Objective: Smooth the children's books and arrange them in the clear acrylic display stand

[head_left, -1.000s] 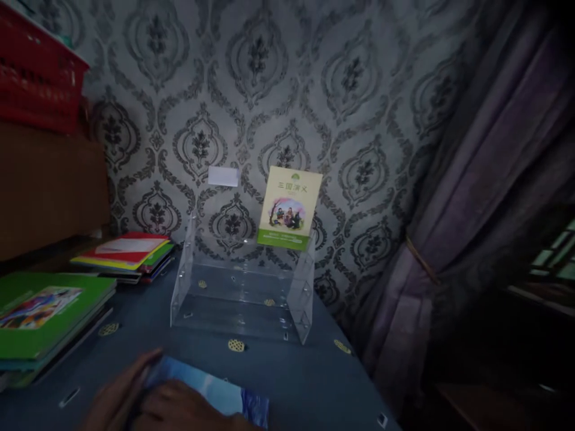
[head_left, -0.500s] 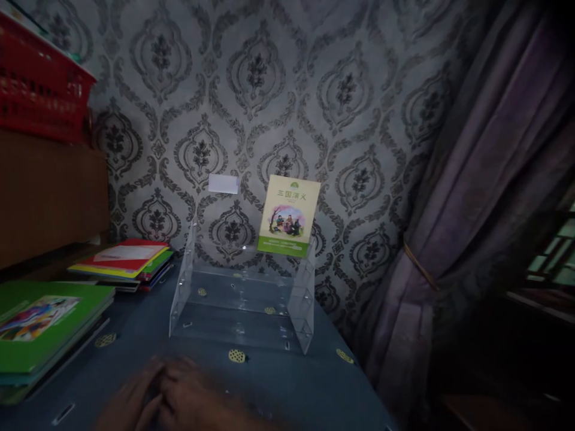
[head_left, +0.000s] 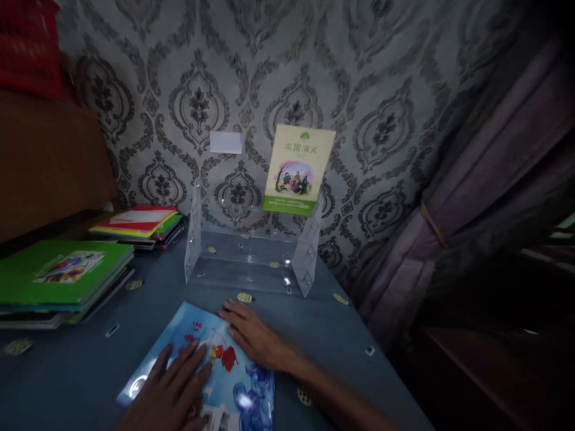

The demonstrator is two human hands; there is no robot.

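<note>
A glossy blue picture book (head_left: pixel 251 392) with red and orange figures lies on the table at the lower middle. My left hand (head_left: pixel 173 389) rests flat across its cover, fingers spread. Along the book's upper right edge lies my right hand (head_left: pixel 254 335), fingers stretched out and touching the corner. Beyond them stands a clear acrylic tiered rack (head_left: pixel 251 272). A cream and green book (head_left: pixel 299 170) with Chinese characters stands upright on the rack's right upper level.
Green books (head_left: pixel 40 290) are stacked at the left, with a second pile of colourful books (head_left: pixel 139 221) behind. A red basket (head_left: pixel 29 48) sits on a brown wooden cabinet (head_left: pixel 49 161). A purple curtain (head_left: pixel 404 269) hangs right of the blue tablecloth (head_left: pixel 345 365).
The blue picture book now shows on the table under my hands. My hands were together low in view; they have moved apart, the right one forward and right. The view has tilted down.
</note>
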